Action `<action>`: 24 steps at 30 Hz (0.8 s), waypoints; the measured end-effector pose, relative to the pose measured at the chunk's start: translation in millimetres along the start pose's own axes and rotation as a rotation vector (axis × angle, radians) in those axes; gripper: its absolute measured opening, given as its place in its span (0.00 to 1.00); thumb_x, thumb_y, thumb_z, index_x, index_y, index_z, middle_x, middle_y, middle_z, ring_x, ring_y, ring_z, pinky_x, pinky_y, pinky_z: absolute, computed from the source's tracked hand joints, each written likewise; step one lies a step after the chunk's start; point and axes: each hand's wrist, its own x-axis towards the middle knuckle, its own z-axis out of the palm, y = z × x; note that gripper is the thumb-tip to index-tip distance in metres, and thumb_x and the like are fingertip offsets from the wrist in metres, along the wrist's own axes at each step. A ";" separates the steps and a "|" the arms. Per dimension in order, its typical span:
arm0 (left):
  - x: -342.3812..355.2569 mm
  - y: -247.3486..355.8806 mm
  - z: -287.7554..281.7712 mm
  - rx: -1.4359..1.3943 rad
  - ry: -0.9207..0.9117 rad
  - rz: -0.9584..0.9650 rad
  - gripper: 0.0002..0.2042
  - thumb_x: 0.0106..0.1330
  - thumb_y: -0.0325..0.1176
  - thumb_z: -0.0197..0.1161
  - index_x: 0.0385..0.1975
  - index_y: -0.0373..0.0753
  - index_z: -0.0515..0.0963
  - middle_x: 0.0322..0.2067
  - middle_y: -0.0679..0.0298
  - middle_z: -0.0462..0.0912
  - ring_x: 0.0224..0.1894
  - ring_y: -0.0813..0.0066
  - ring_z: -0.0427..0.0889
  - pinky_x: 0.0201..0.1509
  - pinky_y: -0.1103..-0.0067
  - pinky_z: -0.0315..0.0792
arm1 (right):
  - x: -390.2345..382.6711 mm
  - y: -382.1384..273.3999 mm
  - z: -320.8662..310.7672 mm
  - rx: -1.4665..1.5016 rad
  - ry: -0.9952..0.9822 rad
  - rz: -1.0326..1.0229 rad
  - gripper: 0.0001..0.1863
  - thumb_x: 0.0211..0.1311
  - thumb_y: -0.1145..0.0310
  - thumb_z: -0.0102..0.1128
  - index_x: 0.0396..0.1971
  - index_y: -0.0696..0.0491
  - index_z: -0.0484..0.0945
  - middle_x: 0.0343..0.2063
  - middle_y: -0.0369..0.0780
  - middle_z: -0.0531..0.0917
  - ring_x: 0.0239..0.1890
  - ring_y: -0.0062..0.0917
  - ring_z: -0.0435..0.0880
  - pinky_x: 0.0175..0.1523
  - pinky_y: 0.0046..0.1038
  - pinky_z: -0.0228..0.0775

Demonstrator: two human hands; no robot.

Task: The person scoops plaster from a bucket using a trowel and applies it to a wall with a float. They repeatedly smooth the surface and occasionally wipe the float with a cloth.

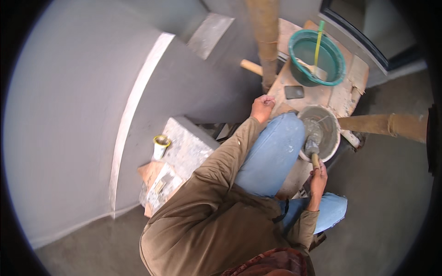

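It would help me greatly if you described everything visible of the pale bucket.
The pale bucket is round and open-topped, perhaps plastic, with its mouth facing up. Grey paste smears its inner wall. A tool dips inside, its wooden-looking handle held in the right hand. The bucket sits between a denim-covered knee and a brown pole; whether either touches it is unclear.

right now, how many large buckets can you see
2: the green bucket on the boards, and the whitish bucket with a wooden-handled tool in it, held by the right hand. Others may be hidden.
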 end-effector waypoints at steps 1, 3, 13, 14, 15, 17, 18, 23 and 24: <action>-13.9 14.1 -11.5 0.070 0.094 0.089 0.11 0.64 0.30 0.62 0.43 0.34 0.80 0.32 0.65 0.83 0.32 0.78 0.80 0.37 0.79 0.75 | 14.0 7.1 -0.7 -0.118 0.009 -0.081 0.22 0.69 0.64 0.45 0.62 0.46 0.72 0.28 0.37 0.79 0.25 0.19 0.76 0.30 0.23 0.69; -59.2 48.3 -40.0 0.099 0.148 0.177 0.12 0.64 0.30 0.62 0.44 0.33 0.79 0.33 0.63 0.82 0.33 0.77 0.80 0.38 0.79 0.75 | 23.3 7.8 4.9 -0.403 0.044 -0.168 0.22 0.69 0.61 0.46 0.61 0.46 0.73 0.38 0.45 0.83 0.38 0.34 0.82 0.43 0.33 0.73; -301.4 44.7 -121.4 0.353 0.252 0.105 0.08 0.65 0.30 0.62 0.40 0.35 0.79 0.33 0.58 0.80 0.34 0.70 0.81 0.38 0.75 0.76 | 62.9 -12.6 9.7 -0.715 0.051 -0.385 0.22 0.68 0.57 0.45 0.57 0.50 0.75 0.50 0.51 0.81 0.52 0.47 0.79 0.56 0.41 0.69; -317.8 10.8 -135.2 0.241 0.396 0.083 0.07 0.66 0.33 0.61 0.38 0.36 0.79 0.30 0.61 0.79 0.33 0.72 0.80 0.36 0.76 0.74 | 63.3 -16.3 10.4 -0.725 0.049 -0.408 0.23 0.68 0.57 0.45 0.57 0.50 0.75 0.50 0.51 0.81 0.53 0.47 0.79 0.56 0.41 0.69; -334.0 -18.5 -150.9 0.128 0.538 0.061 0.08 0.68 0.36 0.61 0.37 0.38 0.78 0.27 0.63 0.78 0.32 0.74 0.79 0.35 0.78 0.73 | 59.2 -22.9 11.7 -0.738 0.012 -0.418 0.23 0.68 0.57 0.44 0.57 0.51 0.75 0.50 0.51 0.81 0.53 0.47 0.79 0.57 0.41 0.68; -351.9 -5.8 -200.3 -0.281 0.833 -0.442 0.16 0.69 0.48 0.58 0.31 0.40 0.75 0.21 0.66 0.72 0.27 0.76 0.76 0.30 0.77 0.71 | 61.4 -14.2 1.4 -0.733 0.021 -0.427 0.23 0.69 0.57 0.44 0.57 0.51 0.75 0.50 0.50 0.81 0.53 0.47 0.79 0.57 0.41 0.67; -359.5 -11.1 -228.0 -0.585 1.035 -0.430 0.22 0.71 0.54 0.53 0.21 0.42 0.69 0.17 0.67 0.69 0.18 0.80 0.71 0.17 0.77 0.67 | 61.7 -12.4 4.5 -0.723 0.018 -0.445 0.23 0.69 0.56 0.43 0.57 0.51 0.75 0.50 0.50 0.81 0.54 0.47 0.78 0.57 0.41 0.67; -381.9 -45.0 -310.7 -0.927 1.267 -0.490 0.49 0.56 0.68 0.62 0.61 0.31 0.53 0.37 0.58 0.72 0.29 0.65 0.76 0.31 0.76 0.75 | 65.4 -2.2 11.5 -0.693 0.045 -0.411 0.23 0.68 0.56 0.43 0.56 0.49 0.76 0.51 0.49 0.80 0.54 0.47 0.78 0.57 0.41 0.67; -385.0 -44.5 -314.9 -0.953 1.272 -0.501 0.52 0.54 0.69 0.63 0.64 0.30 0.51 0.39 0.56 0.71 0.30 0.63 0.77 0.32 0.75 0.76 | 67.0 1.2 0.7 -0.694 0.065 -0.428 0.23 0.68 0.56 0.43 0.56 0.49 0.76 0.51 0.49 0.80 0.54 0.47 0.78 0.57 0.42 0.67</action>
